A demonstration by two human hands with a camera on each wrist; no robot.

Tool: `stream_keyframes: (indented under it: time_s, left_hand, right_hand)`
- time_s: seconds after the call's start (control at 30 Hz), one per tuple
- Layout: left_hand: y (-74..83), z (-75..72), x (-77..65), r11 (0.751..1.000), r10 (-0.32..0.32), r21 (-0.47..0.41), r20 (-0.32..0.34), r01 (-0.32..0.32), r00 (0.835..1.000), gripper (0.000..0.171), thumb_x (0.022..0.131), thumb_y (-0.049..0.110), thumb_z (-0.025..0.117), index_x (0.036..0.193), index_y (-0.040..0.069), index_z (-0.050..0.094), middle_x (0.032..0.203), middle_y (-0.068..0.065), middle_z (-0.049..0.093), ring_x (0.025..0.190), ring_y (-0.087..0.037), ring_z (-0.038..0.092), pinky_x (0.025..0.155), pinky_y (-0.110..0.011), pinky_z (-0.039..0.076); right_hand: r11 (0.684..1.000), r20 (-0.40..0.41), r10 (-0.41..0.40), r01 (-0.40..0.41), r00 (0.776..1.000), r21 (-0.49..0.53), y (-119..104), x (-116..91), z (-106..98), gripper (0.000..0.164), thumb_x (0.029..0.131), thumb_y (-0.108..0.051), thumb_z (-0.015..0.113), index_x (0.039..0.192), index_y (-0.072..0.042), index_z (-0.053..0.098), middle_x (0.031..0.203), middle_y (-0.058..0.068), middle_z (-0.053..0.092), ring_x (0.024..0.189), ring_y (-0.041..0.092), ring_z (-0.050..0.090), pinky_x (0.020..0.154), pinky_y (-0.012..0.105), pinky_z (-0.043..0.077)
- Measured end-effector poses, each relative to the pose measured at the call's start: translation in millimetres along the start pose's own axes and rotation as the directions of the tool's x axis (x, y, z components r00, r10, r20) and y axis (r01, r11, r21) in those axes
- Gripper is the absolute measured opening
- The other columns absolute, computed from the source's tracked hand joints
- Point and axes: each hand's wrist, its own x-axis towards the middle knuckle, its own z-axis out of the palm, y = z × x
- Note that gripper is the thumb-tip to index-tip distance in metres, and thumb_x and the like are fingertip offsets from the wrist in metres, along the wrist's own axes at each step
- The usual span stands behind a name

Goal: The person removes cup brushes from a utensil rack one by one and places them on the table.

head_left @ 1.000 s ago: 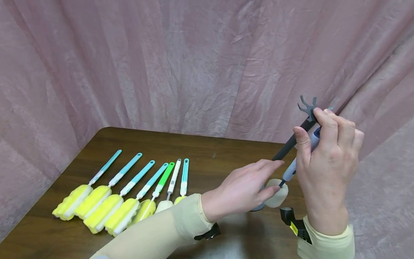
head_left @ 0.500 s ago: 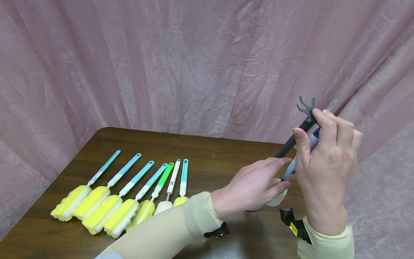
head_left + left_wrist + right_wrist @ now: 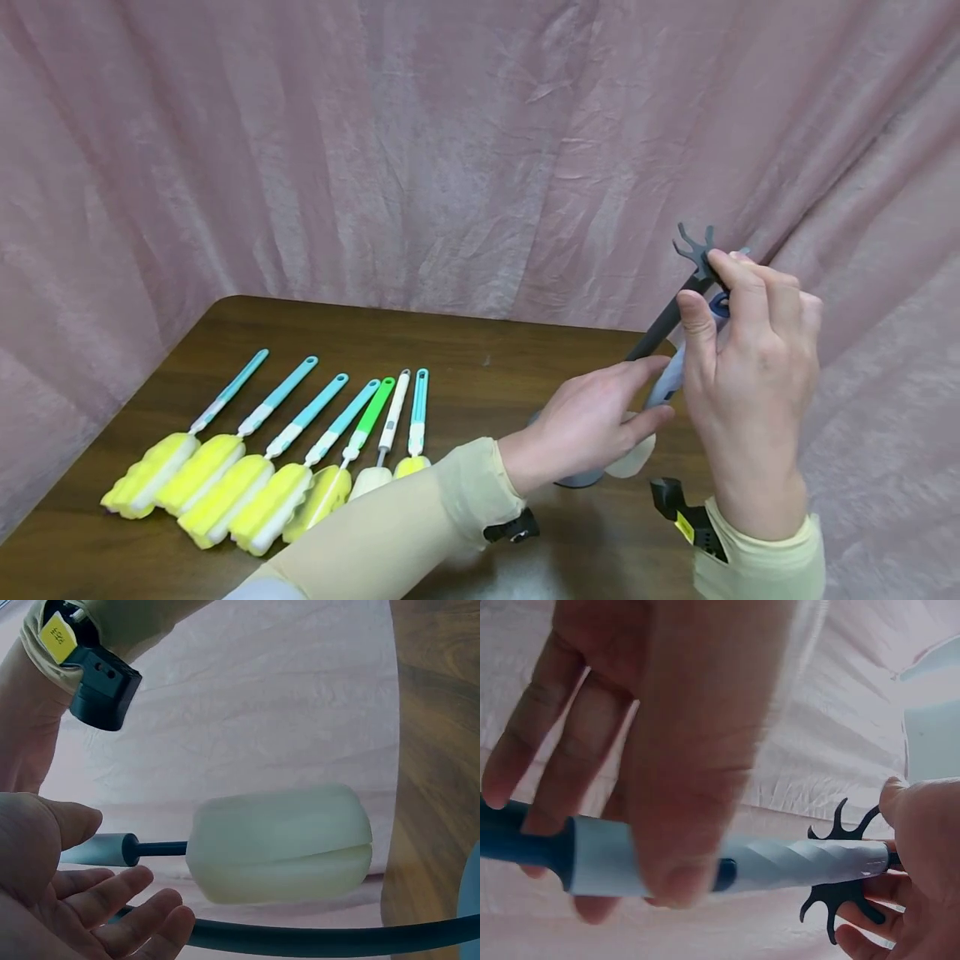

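A dark stand (image 3: 656, 329) has a pronged hook top (image 3: 697, 254) and a round base (image 3: 581, 479). Alongside its pole hangs a cleaning brush with a pale blue handle (image 3: 666, 379) and a white sponge head (image 3: 281, 844). My left hand (image 3: 577, 425) reaches to the handle's lower part, thumb on one side and loosely extended fingers on the other. My right hand (image 3: 757, 367) is up at the hook top, its index fingertip at the prongs and its thumb held apart. The handle's upper end lies between thumb and fingers, partly hidden by that hand.
Several sponge brushes lie in a row on the left of the brown table (image 3: 525, 367). Most have yellow heads (image 3: 153, 475) and blue handles; one handle is green (image 3: 377, 408), one white (image 3: 395, 412). A pink curtain (image 3: 450, 167) hangs behind.
My left hand has shifted slightly right and upward along the brush, from near its sponge head to the handle. My right hand stays at the hook top. The view has swung slightly right.
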Motion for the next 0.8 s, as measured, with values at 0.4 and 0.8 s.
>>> stream_keyframes:
  time_s: [0.4, 0.8]
  left_hand:
    - [-5.8, 6.1, -0.4, 0.996, -0.065, -0.067, -0.036, 0.063, 0.997, 0.040, 0.091, 0.049, 0.067, 0.125, 0.030, 0.058, 0.105, 0.022, 0.065, 0.094, 0.010, 0.058, 0.076, -0.013, 0.042]
    - [-11.2, 4.1, -6.4, 0.993, -0.063, -0.103, -0.087, 0.054, 0.994, 0.028, 0.089, 0.044, 0.072, 0.109, 0.030, 0.058, 0.092, 0.028, 0.060, 0.083, 0.013, 0.055, 0.069, -0.011, 0.038]
  right_hand:
    - [0.998, 0.122, -0.043, 0.035, 0.992, 0.061, 16, 10, -12, 0.047, 0.096, -0.042, 0.061, 0.129, -0.009, 0.066, 0.128, 0.015, 0.061, 0.107, 0.043, 0.049, 0.083, 0.050, 0.037]
    - [0.983, 0.184, -0.045, 0.011, 0.982, 0.182, 27, 19, -23, 0.030, 0.103, -0.017, 0.053, 0.127, -0.013, 0.070, 0.127, 0.006, 0.064, 0.112, 0.023, 0.055, 0.092, 0.018, 0.034]
